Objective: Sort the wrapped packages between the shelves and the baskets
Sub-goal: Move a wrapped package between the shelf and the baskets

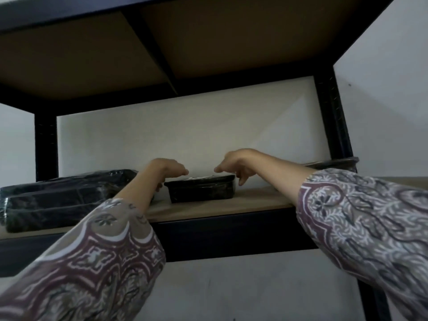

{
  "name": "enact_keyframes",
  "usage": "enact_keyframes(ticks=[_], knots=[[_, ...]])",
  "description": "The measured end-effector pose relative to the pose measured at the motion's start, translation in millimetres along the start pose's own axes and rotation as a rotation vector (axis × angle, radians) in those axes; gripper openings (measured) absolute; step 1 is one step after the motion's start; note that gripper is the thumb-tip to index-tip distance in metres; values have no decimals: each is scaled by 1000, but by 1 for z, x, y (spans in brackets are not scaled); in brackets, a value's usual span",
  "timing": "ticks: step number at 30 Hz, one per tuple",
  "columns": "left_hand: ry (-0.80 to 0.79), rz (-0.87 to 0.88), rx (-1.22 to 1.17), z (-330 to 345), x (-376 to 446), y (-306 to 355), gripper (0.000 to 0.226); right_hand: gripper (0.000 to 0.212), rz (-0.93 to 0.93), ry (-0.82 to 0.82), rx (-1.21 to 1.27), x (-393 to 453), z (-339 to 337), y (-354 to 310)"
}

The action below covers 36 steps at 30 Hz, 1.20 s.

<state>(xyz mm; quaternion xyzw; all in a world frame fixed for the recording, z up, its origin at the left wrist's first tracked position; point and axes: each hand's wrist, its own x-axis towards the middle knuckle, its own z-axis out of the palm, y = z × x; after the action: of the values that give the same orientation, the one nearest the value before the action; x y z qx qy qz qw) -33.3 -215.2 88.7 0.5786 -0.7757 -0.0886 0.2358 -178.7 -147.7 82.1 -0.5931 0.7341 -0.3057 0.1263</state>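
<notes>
Both your hands are up at the shelf, reaching over its front edge. Your left hand hovers at the left end of a small black wrapped package, fingers curled down and loose, gripping nothing. Your right hand hangs over the package's right end, fingers drooping beside its corner, relaxed and holding nothing; whether a fingertip touches the wrap, I cannot tell.

That small package sits flat on the wooden shelf board, near the middle, a glint of light on its plastic top. To its left lies a larger wrapped package, dark and glossy, partly hidden behind your left forearm. Far right, another dark wrapped package peeks out above your right sleeve, beside the black upright post.

Above, the underside of the next shelf spans the view. Your left sleeve fills the lower left.
</notes>
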Motion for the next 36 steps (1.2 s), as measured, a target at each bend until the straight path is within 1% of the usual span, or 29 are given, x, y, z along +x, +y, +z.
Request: enact_keyframes(ticks=[1,3,4,5,7,8,10,14,15,19,22,25,29,31,32,33,34,36], knots=[[-26,-8,5,1,1,-1,58,46,17,-17,-15,3,4,1],[-42,3,15,2,5,-4,55,23,37,-32,24,7,8,4],[-39,13,12,2,7,-4,54,18,56,-21,61,9,8,5],[-35,20,5,2,7,-5,53,20,62,5,102,10,6,7],[-33,32,0,1,6,-6,55,39,87,56,169,12,3,11],[-37,41,-3,0,5,-6,56,43,97,59,197,12,1,12],[-49,46,-19,0,3,-8,56,37,97,65,243,10,-2,12],[-110,26,-56,0,2,-13,64,10,114,56,281,5,-4,16],[-130,15,-58,0,2,-14,66,8,121,51,289,4,-4,17],[-194,-17,-87,1,-1,-18,75,12,110,44,345,5,-5,22],[-215,-21,-101,1,-1,-20,71,7,94,51,355,7,-5,23],[-216,-26,-104,2,-1,-22,76,22,81,33,357,13,-4,25],[-155,4,-125,3,-9,-20,61,29,71,1,420,11,-3,23],[-126,23,-155,2,-10,-20,55,17,56,-24,442,5,-4,21],[-107,34,-177,1,-12,-21,57,10,45,-30,466,3,-6,20],[-85,50,-212,0,-13,-22,59,8,26,-20,498,0,-8,19],[-66,75,-259,-1,-14,-22,59,10,-1,2,543,-2,-11,18],[10,161,-388,-1,-20,-21,52,8,-65,67,658,-10,-18,17]])
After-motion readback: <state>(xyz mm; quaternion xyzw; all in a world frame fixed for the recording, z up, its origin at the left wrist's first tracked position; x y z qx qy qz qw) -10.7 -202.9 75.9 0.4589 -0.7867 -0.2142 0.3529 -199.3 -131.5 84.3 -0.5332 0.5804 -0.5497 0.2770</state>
